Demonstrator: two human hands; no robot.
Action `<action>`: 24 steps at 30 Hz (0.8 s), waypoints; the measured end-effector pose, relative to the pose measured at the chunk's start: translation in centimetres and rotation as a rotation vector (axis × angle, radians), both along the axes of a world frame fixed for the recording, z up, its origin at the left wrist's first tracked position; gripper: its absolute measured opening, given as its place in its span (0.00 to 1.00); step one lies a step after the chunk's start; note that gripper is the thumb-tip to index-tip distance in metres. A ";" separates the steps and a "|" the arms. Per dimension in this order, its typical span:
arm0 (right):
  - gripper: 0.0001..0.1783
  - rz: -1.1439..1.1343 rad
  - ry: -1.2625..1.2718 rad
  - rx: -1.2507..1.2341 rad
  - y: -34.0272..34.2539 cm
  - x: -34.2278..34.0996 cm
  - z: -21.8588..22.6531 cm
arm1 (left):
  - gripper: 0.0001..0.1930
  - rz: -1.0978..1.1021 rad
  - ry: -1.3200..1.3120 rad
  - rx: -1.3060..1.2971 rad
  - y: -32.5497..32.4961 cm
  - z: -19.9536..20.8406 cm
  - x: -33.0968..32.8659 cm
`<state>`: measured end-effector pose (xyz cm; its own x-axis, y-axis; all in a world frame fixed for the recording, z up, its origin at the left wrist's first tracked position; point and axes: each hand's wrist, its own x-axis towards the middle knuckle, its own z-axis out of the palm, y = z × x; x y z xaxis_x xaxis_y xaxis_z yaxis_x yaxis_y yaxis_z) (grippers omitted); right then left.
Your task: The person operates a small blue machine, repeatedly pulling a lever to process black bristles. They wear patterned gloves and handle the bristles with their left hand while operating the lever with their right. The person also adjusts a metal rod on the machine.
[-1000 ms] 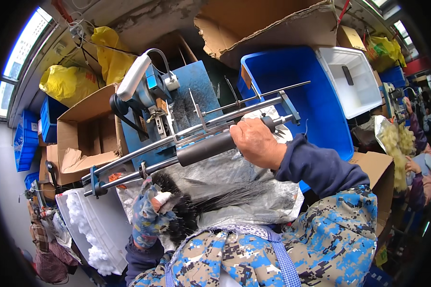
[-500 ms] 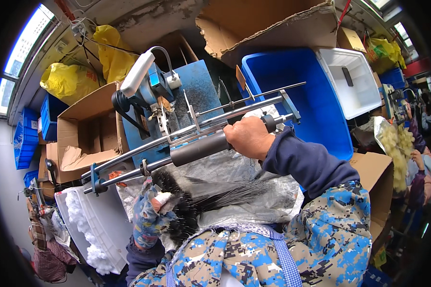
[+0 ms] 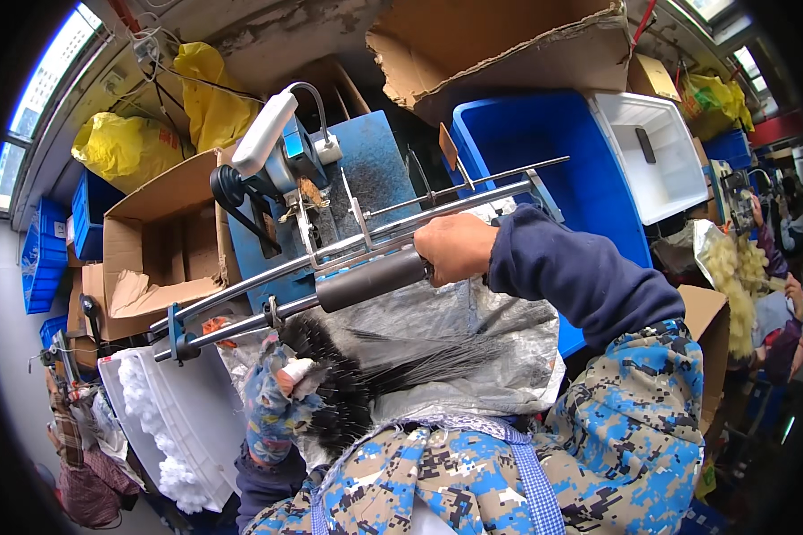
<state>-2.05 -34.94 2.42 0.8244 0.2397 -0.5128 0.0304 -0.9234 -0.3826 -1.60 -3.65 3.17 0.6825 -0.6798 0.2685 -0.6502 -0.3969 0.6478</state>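
Note:
My right hand is closed on the right end of a dark grey foam grip, its fingers wrapped over it. The grip sits on a steel rod, part of a rail frame that slants across a small machine with a blue base plate. My left hand, in a floral covering with white wrapping at a fingertip, closes against a bundle of black bristles. Long loose black strands fan out to the right over a silvery sheet on my lap.
An open cardboard box stands left of the machine. To its right are a deep blue bin and a white tub. A white tray with fluffy white tufts lies at lower left. Another person's hand shows at far right.
My right hand has shifted slightly left on the grip, and its forearm has swung up, covering part of the rod's right end. My left hand and the bristles have hardly moved.

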 end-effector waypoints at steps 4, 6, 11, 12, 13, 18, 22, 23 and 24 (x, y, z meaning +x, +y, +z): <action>0.08 -0.042 -0.242 -0.099 1.0 -1.7 -1.0 | 0.16 -0.050 -0.042 -0.006 -0.4 0.4 0.4; 0.03 -0.072 -0.463 -0.113 1.5 -2.7 -2.8 | 0.16 -0.052 -0.054 -0.001 -0.4 0.3 0.4; 0.02 -0.123 -0.676 -0.214 2.7 -3.2 -4.3 | 0.15 -0.038 -0.079 -0.019 -0.4 0.8 0.2; 0.02 -0.126 -0.666 -0.208 2.6 -3.2 -4.3 | 0.15 -0.041 -0.071 -0.015 -0.4 0.9 0.2; 0.02 -0.135 -0.656 -0.205 2.5 -3.3 -4.2 | 0.14 -0.047 -0.090 -0.007 -0.4 1.3 0.1; 0.10 -0.098 -0.450 0.118 -1.4 -3.6 -1.1 | 0.14 0.022 -0.162 0.032 1.0 1.8 -0.5; 0.16 -0.117 -0.631 0.094 -5.7 -5.4 0.0 | 0.07 0.031 -0.047 -0.001 3.9 -0.3 -0.6; 0.16 -0.106 -0.719 0.092 -5.6 -5.8 -0.3 | 0.09 0.044 -0.047 -0.007 3.7 -0.3 -0.7; 0.17 -0.094 -0.808 0.090 -5.4 -6.2 -1.0 | 0.11 0.059 -0.048 -0.014 3.2 -0.3 -0.9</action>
<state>-8.30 -40.34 1.40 0.9501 0.1634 0.2657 0.2527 -0.9026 -0.3485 -2.52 -0.41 2.83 0.7071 -0.6352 0.3107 -0.6564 -0.4264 0.6223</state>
